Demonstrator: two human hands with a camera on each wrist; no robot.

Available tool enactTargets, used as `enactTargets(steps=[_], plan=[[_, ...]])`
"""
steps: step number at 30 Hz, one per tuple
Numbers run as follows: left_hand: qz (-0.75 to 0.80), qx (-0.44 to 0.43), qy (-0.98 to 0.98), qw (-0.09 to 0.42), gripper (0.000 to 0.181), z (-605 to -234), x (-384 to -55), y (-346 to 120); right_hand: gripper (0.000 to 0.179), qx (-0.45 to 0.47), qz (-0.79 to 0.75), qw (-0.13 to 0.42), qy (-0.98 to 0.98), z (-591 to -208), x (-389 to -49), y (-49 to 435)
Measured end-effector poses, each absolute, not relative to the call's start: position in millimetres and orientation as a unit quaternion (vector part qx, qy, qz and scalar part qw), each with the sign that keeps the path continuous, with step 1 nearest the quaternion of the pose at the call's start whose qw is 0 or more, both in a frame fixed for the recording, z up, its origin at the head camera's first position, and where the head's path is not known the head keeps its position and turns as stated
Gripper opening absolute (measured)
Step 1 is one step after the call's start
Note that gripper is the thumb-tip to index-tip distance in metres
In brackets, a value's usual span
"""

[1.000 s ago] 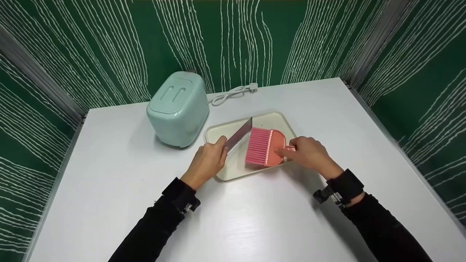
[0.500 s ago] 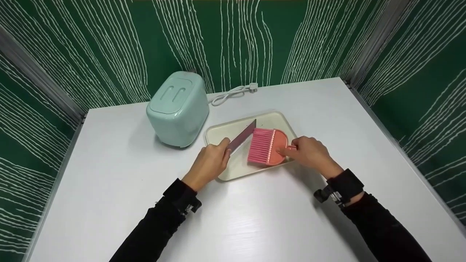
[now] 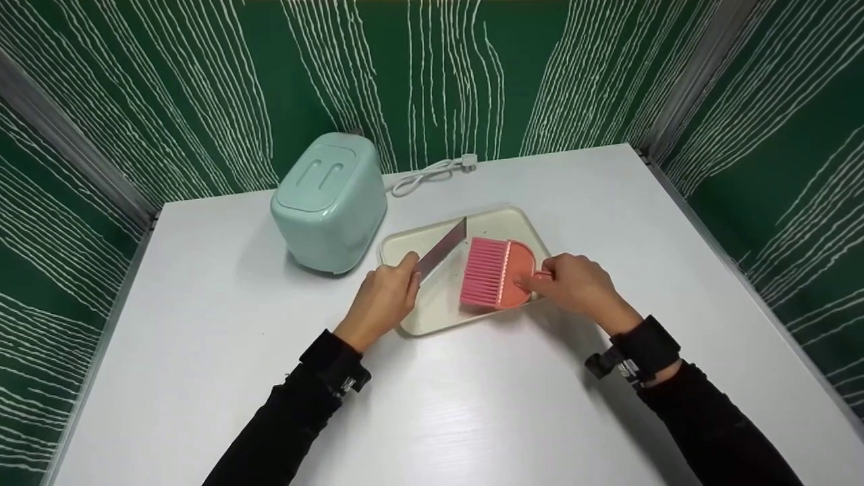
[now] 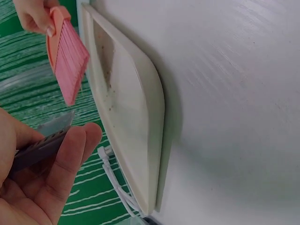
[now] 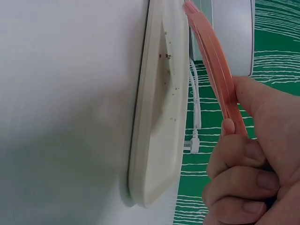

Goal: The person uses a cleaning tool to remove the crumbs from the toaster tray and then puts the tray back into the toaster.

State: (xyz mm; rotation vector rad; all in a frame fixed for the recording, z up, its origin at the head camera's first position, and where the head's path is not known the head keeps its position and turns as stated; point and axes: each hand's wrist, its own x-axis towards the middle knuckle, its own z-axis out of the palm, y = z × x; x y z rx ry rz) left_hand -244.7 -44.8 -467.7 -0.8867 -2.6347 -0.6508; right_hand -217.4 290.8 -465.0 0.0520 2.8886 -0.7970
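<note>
My left hand (image 3: 383, 297) grips a flat grey plate (image 3: 440, 248) with a dark, slotted edge, tilted above the left part of a cream tray (image 3: 432, 327). The plate's exact kind is unclear. My right hand (image 3: 579, 282) holds a small orange hand brush (image 3: 516, 273) by its handle, thumb pressed on its body. Pink bristles (image 3: 483, 273) point left towards the plate, with a gap between them. In the left wrist view the brush (image 4: 70, 61) is raised over the tray. Small brown crumbs (image 5: 168, 56) lie scattered on the tray floor in the right wrist view.
A mint-green toaster (image 3: 331, 202) with its lid on stands behind the tray to the left. Its white cord and plug (image 3: 432, 173) lie along the back of the white table (image 3: 202, 351). Green walls with white streaks (image 3: 466, 74) border the back and sides.
Over the second the brush has shifted slightly right. The grey plate went right towards the bristles, then came back left, so the gap between them has widened again.
</note>
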Motion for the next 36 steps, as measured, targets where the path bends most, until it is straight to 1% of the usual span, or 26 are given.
enactTargets(steps=[4,10,17,28,36], plan=[[-0.23,-0.297,-0.916,0.141,0.008,-468.6,-245.4,-45.7,0.053,-0.007,-0.273,0.075,0.959,-460.2,-211.3,283.9],[-0.222,-0.291,-0.92,0.141,0.009,-469.1,-244.7,-44.1,0.058,-0.058,-0.269,0.083,0.958,-456.6,-204.0,268.7],[-0.21,-0.301,-0.919,0.142,0.008,-467.1,-241.7,-41.3,0.06,-0.074,-0.271,0.092,0.955,-458.8,-205.8,256.6],[-0.189,-0.32,-0.913,0.17,0.009,-467.1,-238.9,-41.1,0.056,-0.048,-0.273,0.088,0.957,-464.6,-212.8,265.2],[-0.187,-0.326,-0.91,0.175,0.009,-466.4,-238.1,-41.4,0.052,-0.013,-0.28,0.087,0.956,-466.8,-217.9,274.0]])
